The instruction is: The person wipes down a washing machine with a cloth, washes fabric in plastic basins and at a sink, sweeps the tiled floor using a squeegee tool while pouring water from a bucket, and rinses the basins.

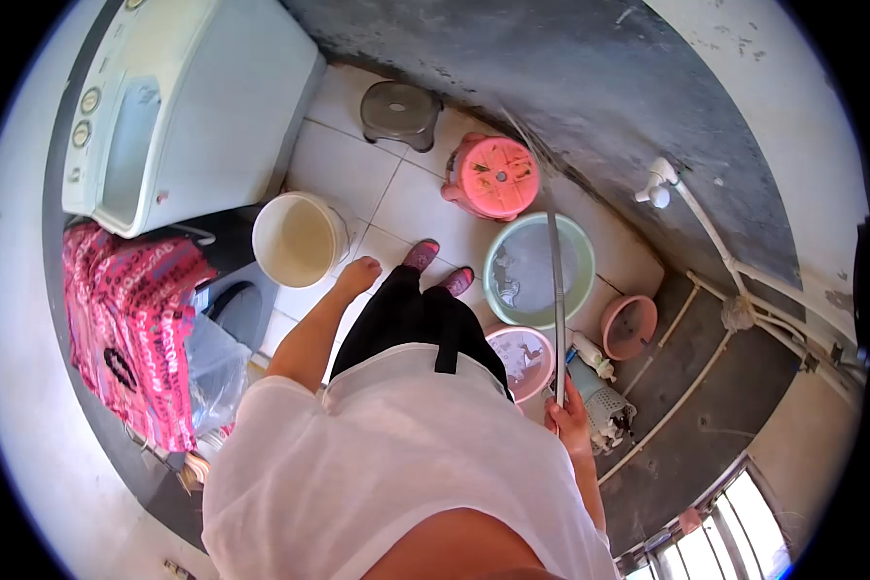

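Observation:
My right hand (570, 418) is wrapped round the lower end of a long grey pole (558, 290). The pole runs up across a green basin (582, 253) of cloudy water, and its far end lies toward the dark wall. My left hand (360, 275) hangs beside a white bucket (298, 240), and its fingers look curled; whether it holds anything is hidden. A pink basin (547, 360) with water and something soaking in it is left of my right hand. Beyond the green basin stands a red stool (498, 177).
A washing machine (232, 106) stands upper left, with a grey stool (399, 111) near the wall. Pink patterned cloth (130, 338) lies at the left. A small reddish basin (630, 327), a grey basket (604, 406) and a wall tap (659, 184) are at the right.

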A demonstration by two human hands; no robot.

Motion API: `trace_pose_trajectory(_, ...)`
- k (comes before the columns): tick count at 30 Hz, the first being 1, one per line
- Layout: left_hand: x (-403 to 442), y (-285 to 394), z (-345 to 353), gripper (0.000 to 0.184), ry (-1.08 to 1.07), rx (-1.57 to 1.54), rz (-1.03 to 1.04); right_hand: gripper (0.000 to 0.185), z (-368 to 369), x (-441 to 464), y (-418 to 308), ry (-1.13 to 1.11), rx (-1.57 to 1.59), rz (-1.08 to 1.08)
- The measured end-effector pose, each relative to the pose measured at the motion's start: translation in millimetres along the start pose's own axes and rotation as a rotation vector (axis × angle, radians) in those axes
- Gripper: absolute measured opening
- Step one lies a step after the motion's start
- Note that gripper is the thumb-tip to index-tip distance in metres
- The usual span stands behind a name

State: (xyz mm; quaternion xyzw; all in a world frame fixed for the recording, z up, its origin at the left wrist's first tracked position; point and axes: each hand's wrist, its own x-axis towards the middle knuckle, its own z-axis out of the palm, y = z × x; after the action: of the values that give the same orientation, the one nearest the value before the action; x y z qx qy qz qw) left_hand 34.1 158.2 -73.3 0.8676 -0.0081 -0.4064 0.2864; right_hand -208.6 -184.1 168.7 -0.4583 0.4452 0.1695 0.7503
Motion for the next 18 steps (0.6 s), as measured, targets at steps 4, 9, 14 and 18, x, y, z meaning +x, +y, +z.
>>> trace_pose_trajectory(4,-13,6,6,0.03,-0.062,-0.029,-0.111,0.044,-23,23,23,-0.007,-0.456,0.074)
trace_pose_trajectory(9,-29,1,-2,0.032,0.003,-0.19,-0.072,0.034,-8,59,6,-0.137,-0.837,-0.06)
trace_pose_trajectory(14,-12,-20,-14,0.031,-0.002,-0.154,-0.089,0.029,63,116,-30,-0.222,-0.732,0.168)
trace_pose_trajectory(18,15,-38,-34,0.03,-0.036,-0.157,-0.092,0.037,157,195,-58,-0.291,-0.872,0.064)
